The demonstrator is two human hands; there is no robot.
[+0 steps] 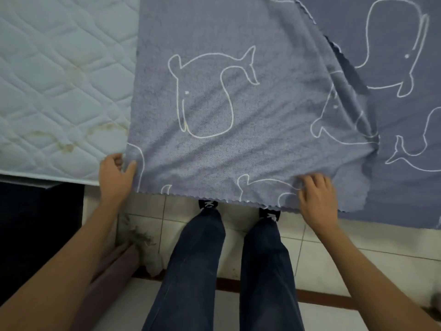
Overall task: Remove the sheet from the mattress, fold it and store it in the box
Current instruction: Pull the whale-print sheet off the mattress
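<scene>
Quilted white mattress (59,91) is being left bare and stained at the left, with pale tiled floor (334,240) lying open along its near edge. A blue whale-printed sheet (226,103) is being held doubled over the middle and right. Its near-left corner is being pinched by the left hand (117,177), while its near hem is being gripped in the curled fingers of the right hand (317,199).

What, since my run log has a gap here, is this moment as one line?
sheet: doubled over on mattress | left hand: pinches sheet corner | right hand: grips near edge | mattress: bare at left
</scene>
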